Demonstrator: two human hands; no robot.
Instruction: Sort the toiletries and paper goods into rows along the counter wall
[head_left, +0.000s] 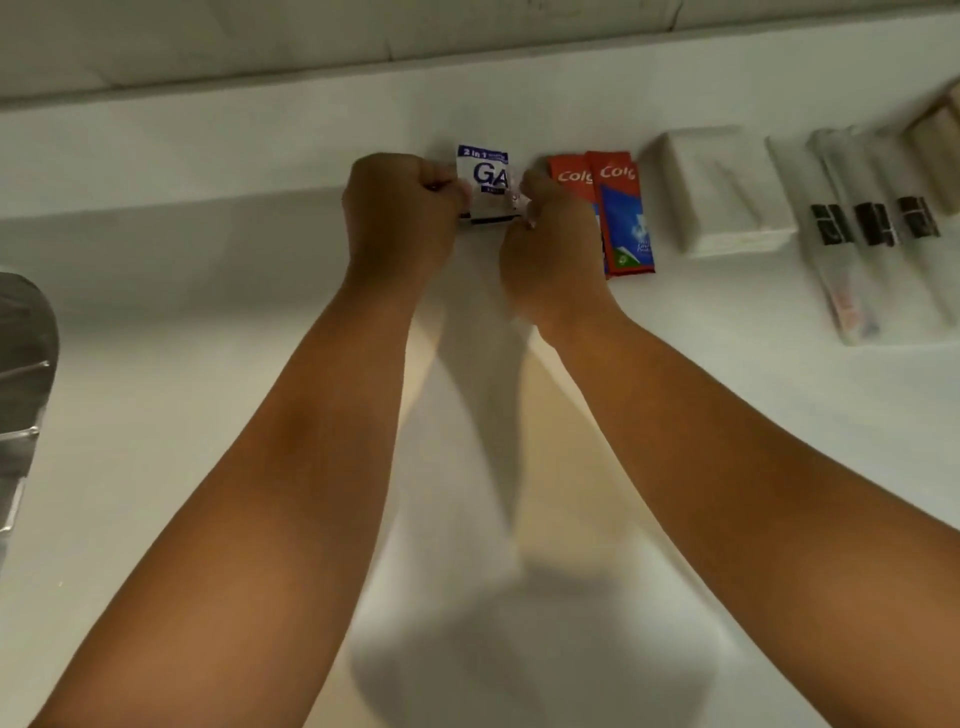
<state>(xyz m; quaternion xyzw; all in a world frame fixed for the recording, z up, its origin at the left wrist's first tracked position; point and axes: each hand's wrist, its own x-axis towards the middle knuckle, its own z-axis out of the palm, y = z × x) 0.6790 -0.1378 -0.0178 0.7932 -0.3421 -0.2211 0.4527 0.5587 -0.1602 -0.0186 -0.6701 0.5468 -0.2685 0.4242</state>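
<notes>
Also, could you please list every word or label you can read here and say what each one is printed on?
"2 in 1": top band of the white and blue sachet, pinched between the left hand and the right hand.
"GA": large letters on that sachet, the rest hidden.
"Colg": left red toothpaste box, cut off.
"Colg": right red toothpaste box.
Small print on the sachet, the boxes and the wrapped toothbrushes is too blurred to read.

Both bare forearms outstretched, left hand (402, 208) and right hand (550, 244) fisted, fingers curled shut
</notes>
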